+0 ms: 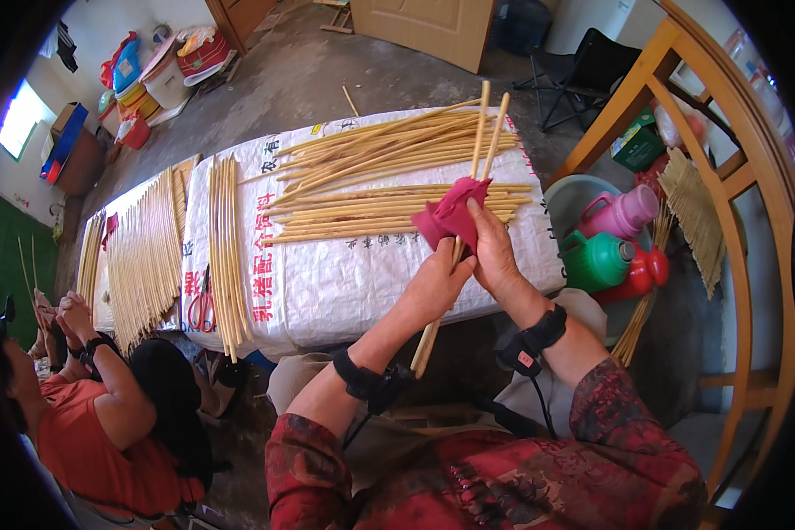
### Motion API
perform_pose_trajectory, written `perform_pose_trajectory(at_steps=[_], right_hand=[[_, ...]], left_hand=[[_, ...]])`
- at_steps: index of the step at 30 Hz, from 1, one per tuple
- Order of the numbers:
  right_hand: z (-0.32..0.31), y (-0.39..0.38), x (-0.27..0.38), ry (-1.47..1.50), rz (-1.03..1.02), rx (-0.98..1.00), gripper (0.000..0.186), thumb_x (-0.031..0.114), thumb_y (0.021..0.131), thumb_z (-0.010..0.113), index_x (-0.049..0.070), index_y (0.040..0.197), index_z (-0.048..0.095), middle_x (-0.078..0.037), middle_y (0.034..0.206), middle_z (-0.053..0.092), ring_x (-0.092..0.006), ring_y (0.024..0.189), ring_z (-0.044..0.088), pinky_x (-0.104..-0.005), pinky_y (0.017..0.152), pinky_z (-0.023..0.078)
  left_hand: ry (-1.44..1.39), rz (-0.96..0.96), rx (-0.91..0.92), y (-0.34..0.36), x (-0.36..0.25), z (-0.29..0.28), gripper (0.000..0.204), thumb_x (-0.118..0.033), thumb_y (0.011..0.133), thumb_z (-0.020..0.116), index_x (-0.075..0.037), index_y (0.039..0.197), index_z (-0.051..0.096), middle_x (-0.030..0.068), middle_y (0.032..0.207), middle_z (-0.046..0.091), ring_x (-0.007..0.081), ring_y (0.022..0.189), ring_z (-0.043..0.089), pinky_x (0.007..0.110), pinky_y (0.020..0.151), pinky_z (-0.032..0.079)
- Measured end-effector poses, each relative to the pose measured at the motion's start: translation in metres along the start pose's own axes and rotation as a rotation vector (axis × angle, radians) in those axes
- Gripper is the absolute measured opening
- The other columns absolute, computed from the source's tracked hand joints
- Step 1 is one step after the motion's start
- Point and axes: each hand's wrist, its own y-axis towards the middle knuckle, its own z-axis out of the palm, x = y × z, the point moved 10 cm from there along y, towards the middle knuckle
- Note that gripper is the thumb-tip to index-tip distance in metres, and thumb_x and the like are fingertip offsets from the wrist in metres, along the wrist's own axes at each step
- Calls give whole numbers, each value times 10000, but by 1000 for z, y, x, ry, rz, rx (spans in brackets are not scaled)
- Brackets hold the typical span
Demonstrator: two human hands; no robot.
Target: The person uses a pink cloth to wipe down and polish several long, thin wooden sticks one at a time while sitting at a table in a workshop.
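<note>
Crimson, rumpled cloth (455,212) wraps two slender, straight tan sticks (480,132).

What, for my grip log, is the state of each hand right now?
Left hand: closed, holding the sticks just below the red cloth.
Right hand: closed, gripping the red cloth against the sticks.

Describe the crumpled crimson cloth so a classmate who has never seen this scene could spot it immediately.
Find the long table draped in white sheeting. Over its right part, the left hand and right hand meet at two long, thin, straw-coloured sticks. The cloth bunches around them, its solid crimson unlike the pale sticks lying beyond.
</note>
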Motion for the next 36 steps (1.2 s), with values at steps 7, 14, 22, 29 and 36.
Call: perform_pose_trajectory(at_steps=[7,14,22,29,36], right_hand=[[-26,15,14,199,-100,-125,327,310,820,518,28,986,504,-54,879,571,-142,784,545,-276,705,450],[-44,24,49,254,-196,-180,282,329,820,513,67,921,491,-45,746,544,-148,603,535,-281,463,436],[-127,41,117,362,-343,-390,232,323,837,477,92,852,486,-28,683,505,-152,545,478,-270,462,395],[-261,45,172,340,-544,-430,340,387,832,453,66,927,513,-50,840,573,-175,695,544,-318,626,453],[-161,55,139,683,-323,-139,330,306,858,413,57,1061,488,-68,1089,531,-215,1011,490,-374,925,342]], left_hand=[[-125,-251,234,-8,5,13,198,-221,876,370,-32,873,430,35,547,426,100,381,398,240,347,328],[-437,-322,286,-21,-2,43,202,-231,892,338,-64,814,421,-24,505,315,65,368,278,224,327,233],[-77,-184,387,-47,12,18,166,-180,874,405,-50,785,456,-42,505,312,57,417,301,216,374,250],[255,-257,443,-50,22,-51,182,-210,843,466,-45,776,505,3,536,413,94,494,413,253,445,346],[-16,-267,-47,-26,17,-106,203,-209,858,448,-33,818,540,-55,513,360,22,407,315,179,352,247]])
